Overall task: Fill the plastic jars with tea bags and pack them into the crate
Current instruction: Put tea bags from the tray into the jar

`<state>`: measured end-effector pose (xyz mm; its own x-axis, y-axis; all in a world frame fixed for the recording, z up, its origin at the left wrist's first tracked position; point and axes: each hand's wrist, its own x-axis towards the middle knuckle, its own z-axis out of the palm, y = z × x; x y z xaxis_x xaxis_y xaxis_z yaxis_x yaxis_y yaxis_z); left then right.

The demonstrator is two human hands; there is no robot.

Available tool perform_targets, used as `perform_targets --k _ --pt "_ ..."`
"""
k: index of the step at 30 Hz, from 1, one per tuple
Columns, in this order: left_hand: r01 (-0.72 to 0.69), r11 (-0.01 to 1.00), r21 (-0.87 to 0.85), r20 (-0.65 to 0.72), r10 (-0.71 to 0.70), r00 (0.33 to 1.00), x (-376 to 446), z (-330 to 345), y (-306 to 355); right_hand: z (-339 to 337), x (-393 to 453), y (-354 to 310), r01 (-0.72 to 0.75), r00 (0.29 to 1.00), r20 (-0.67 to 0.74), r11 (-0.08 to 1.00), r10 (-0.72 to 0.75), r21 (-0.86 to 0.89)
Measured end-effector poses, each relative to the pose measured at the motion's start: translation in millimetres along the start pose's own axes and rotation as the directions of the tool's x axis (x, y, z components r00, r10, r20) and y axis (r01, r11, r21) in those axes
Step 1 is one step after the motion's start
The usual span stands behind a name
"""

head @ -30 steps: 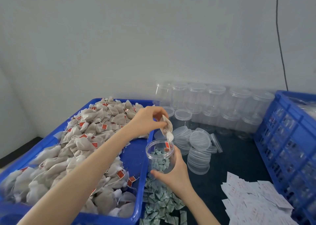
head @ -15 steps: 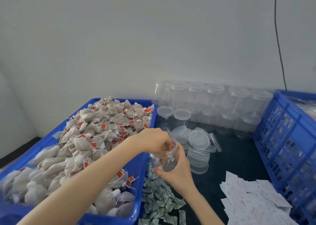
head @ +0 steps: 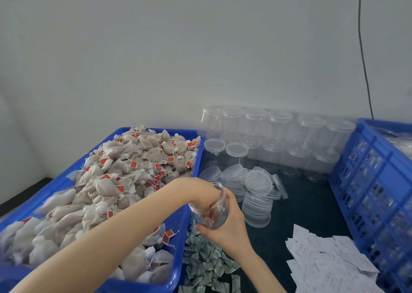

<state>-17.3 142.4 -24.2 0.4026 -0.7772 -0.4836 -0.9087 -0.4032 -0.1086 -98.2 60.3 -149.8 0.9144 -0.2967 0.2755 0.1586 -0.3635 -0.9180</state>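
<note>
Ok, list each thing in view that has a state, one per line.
Held jar: lid off, tilted, gripped by right hand.
Left hand: fingers inside the jar's mouth.
Blue bin: heaped with tea bags.
Back-row jars: lidded, upright.
Loose lids: stacked, leaning.
Blue crate: contents unclear.

Both forearms bare to frame edge, no sleeves; left hand (head: 200, 194), right hand (head: 229, 228) apparently ungloved, ringless.

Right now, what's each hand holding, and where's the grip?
The right hand grips the clear jar around its lower side wall. The left hand has its fingers down inside the jar's mouth; whether they hold a tea bag cannot be told.
</note>
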Motion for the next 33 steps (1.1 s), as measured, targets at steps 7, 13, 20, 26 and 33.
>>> perform_targets --k 7,13,20,26,33 --pt "-0.096 0.978 -0.183 -0.279 0.042 0.959 -12.1 4.3 -23.9 -1.9 2.6 -1.2 -0.001 1.0 -0.013 0.999 0.0 -0.036" --pt "0.158 0.899 -0.409 -0.596 -0.394 0.699 -28.1 20.1 -75.4 -0.9 4.0 -0.8 -0.016 1.0 -0.005 1.0 0.016 -0.022" --pt "0.391 0.915 -0.101 0.193 -0.368 0.91 -33.3 76.2 -87.5 1.7 2.6 -2.5 0.008 1.0 -0.013 1.0 -0.008 -0.01" --pt "0.442 0.873 -0.209 0.192 -0.406 0.893 -31.9 93.7 -95.2 -0.2 1.8 -3.8 0.018 1.0 -0.018 0.999 -0.019 -0.03" --pt "0.496 0.86 -0.12 0.174 -0.474 0.863 -34.1 98.1 -98.9 -0.5 1.4 -1.7 0.001 1.0 -0.013 1.0 -0.001 -0.031"
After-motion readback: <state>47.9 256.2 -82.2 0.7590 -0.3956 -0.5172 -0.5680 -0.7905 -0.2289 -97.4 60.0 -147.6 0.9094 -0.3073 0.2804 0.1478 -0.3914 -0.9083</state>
